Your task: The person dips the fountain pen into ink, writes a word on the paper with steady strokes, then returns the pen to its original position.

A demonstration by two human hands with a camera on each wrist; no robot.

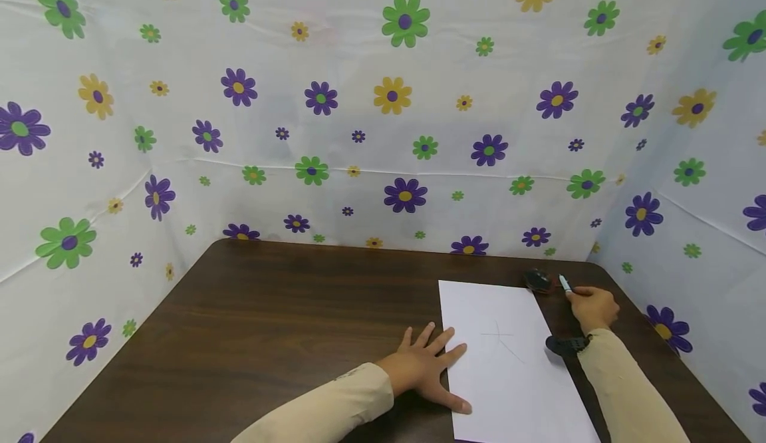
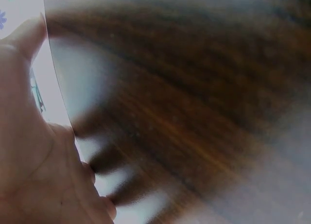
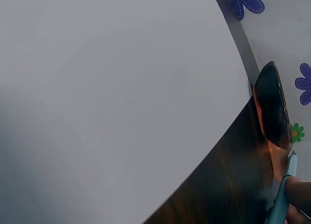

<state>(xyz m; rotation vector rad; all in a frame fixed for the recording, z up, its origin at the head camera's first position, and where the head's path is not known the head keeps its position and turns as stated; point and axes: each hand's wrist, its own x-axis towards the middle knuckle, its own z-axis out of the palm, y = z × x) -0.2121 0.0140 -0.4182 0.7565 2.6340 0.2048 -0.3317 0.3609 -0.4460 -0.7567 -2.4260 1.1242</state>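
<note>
My left hand [image 1: 421, 368], fingers spread, rests on the left edge of a white sheet of paper [image 1: 538, 396]. In the left wrist view its palm and thumb [image 2: 29, 39] show along the paper's edge. Thin lines [image 1: 499, 334], a cross with a slanting stroke below, are drawn on the upper part of the sheet. Beyond the sheet's right edge, my right hand [image 1: 594, 308] pinches a slim pen [image 3: 281, 204] with a light blue barrel, its tip pointing away. Just left of the pen tip lies a glossy dark object [image 1: 539, 281] with a reddish-orange edge; its kind is unclear.
The dark brown wooden table [image 1: 239, 336] extends left of the paper. A white cloth with flower prints [image 1: 359, 130] hangs behind the table and along both sides. A black band with a dark piece [image 1: 565, 345] is around my right wrist.
</note>
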